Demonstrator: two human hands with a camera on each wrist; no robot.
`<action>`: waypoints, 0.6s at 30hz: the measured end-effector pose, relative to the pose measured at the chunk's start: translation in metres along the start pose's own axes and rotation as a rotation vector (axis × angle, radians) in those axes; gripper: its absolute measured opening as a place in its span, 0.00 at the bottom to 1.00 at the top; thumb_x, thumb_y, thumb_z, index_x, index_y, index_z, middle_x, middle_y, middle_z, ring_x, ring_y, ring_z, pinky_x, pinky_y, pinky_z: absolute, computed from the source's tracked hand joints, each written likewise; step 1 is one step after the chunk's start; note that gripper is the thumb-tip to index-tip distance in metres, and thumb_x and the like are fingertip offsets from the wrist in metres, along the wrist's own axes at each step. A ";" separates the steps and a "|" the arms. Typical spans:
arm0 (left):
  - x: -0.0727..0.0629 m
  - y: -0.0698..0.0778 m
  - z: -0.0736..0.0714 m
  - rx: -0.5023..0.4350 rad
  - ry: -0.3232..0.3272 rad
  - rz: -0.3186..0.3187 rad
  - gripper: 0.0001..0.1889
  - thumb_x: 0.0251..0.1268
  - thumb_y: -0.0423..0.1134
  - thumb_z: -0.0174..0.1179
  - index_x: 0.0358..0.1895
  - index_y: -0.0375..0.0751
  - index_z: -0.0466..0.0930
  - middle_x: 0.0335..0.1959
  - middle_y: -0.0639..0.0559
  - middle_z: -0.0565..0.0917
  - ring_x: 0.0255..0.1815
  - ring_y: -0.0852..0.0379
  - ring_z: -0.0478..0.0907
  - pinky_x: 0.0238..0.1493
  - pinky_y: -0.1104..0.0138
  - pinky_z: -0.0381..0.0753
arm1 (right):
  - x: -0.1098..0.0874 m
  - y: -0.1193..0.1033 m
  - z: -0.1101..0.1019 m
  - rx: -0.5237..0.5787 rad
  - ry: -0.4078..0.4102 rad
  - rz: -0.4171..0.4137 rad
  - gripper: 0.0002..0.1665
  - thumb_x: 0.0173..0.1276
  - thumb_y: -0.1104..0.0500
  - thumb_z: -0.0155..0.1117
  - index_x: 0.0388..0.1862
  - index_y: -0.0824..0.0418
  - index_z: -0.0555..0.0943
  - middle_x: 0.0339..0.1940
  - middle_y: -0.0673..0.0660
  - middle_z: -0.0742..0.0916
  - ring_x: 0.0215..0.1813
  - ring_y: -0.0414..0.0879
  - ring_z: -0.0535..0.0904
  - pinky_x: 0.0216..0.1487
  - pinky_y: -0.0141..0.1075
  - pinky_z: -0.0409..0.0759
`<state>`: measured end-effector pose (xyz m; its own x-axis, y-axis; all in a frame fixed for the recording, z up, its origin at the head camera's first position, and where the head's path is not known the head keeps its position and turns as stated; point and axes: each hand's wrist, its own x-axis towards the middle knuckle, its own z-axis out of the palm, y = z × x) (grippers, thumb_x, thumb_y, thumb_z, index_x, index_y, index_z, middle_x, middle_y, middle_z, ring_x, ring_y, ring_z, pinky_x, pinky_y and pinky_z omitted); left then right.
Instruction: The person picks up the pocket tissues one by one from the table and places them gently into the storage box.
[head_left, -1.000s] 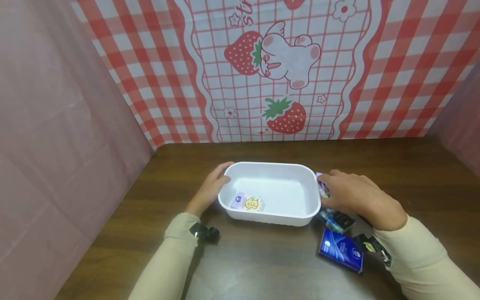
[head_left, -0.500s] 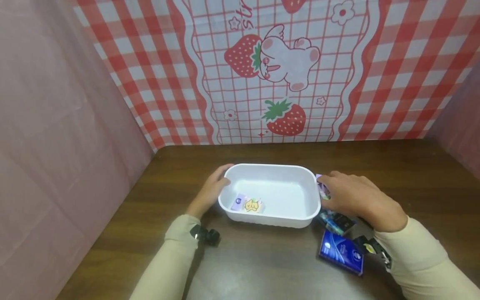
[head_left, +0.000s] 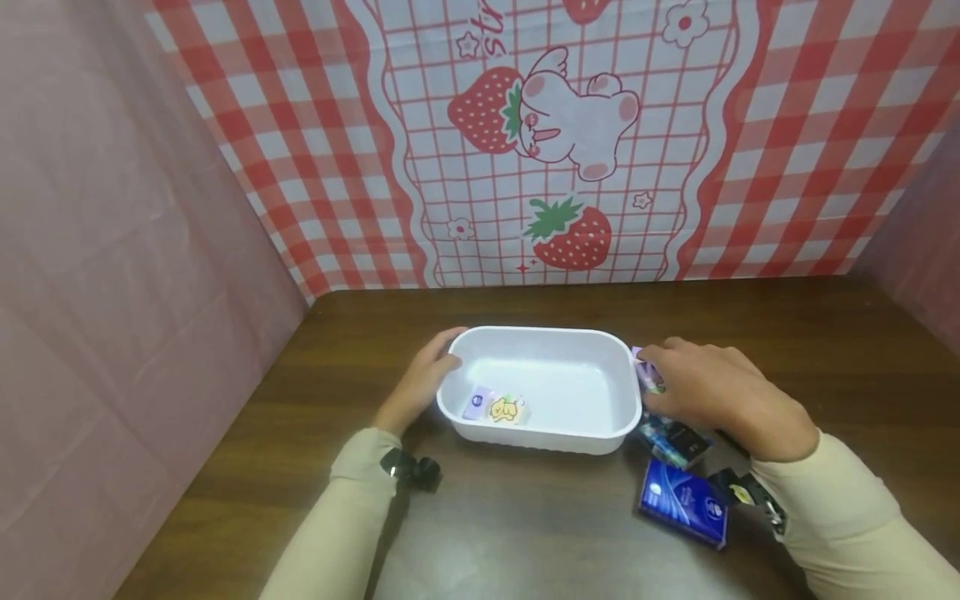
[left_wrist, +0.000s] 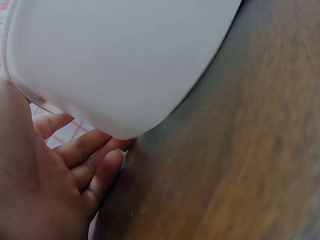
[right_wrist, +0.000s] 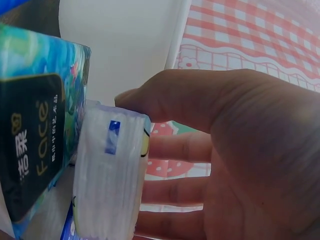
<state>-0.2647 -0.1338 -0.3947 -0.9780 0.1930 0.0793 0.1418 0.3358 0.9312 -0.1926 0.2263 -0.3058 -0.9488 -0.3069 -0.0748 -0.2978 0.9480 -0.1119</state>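
Observation:
A white plastic tub (head_left: 555, 385) stands mid-table, with a small tissue pack (head_left: 504, 408) bearing a yellow cartoon inside it at the near left. My left hand (head_left: 422, 377) holds the tub's left end, thumb over the rim and fingers around the outside. At the other end, my right hand (head_left: 705, 392) grips a purple pocket tissue pack (head_left: 647, 375) right beside the tub's wall. The right wrist view shows this pack (right_wrist: 111, 170) edge-on, thumb at its top edge and fingers along its side. Close to it is a blue-green tissue pack (right_wrist: 40, 120) with a black label.
A dark blue tissue pack (head_left: 684, 502) lies on the brown table (head_left: 525, 525), nearer than the blue-green one. Partly under the right wrist is a dark item (head_left: 738, 492) with a yellow mark. Behind the table hangs a red-and-white strawberry cloth (head_left: 570, 237).
My right hand has shifted very slightly, and a bit more of the purple tissue pack shows beside the tub. The left hand and the tub stay in place.

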 end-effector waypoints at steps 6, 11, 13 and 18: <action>-0.001 0.001 0.000 -0.001 -0.004 -0.006 0.25 0.73 0.36 0.51 0.72 0.52 0.69 0.68 0.49 0.74 0.64 0.48 0.74 0.62 0.51 0.76 | -0.001 0.001 -0.001 0.002 0.017 0.006 0.43 0.58 0.37 0.71 0.66 0.61 0.77 0.52 0.65 0.83 0.48 0.63 0.82 0.41 0.62 0.82; -0.001 0.002 -0.001 -0.010 -0.003 0.008 0.25 0.73 0.34 0.51 0.72 0.49 0.69 0.68 0.46 0.74 0.63 0.46 0.74 0.61 0.50 0.77 | 0.000 0.001 -0.003 -0.004 0.033 0.007 0.43 0.59 0.37 0.70 0.66 0.61 0.77 0.54 0.66 0.83 0.50 0.64 0.81 0.43 0.63 0.81; -0.001 0.001 -0.001 -0.007 0.003 0.005 0.25 0.72 0.34 0.51 0.72 0.48 0.70 0.68 0.46 0.74 0.64 0.46 0.74 0.62 0.50 0.76 | 0.000 0.001 -0.003 -0.003 0.042 0.008 0.42 0.60 0.36 0.69 0.66 0.60 0.77 0.54 0.66 0.83 0.51 0.64 0.81 0.44 0.64 0.80; 0.000 0.001 0.000 -0.017 -0.002 0.005 0.24 0.73 0.35 0.51 0.71 0.49 0.70 0.68 0.46 0.74 0.64 0.46 0.74 0.61 0.51 0.76 | 0.000 0.001 -0.004 0.004 0.067 0.027 0.43 0.58 0.35 0.70 0.64 0.61 0.78 0.54 0.67 0.83 0.52 0.65 0.80 0.44 0.65 0.80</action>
<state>-0.2645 -0.1341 -0.3940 -0.9769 0.1970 0.0834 0.1443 0.3194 0.9366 -0.1932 0.2279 -0.3015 -0.9614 -0.2748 -0.0115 -0.2717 0.9555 -0.1152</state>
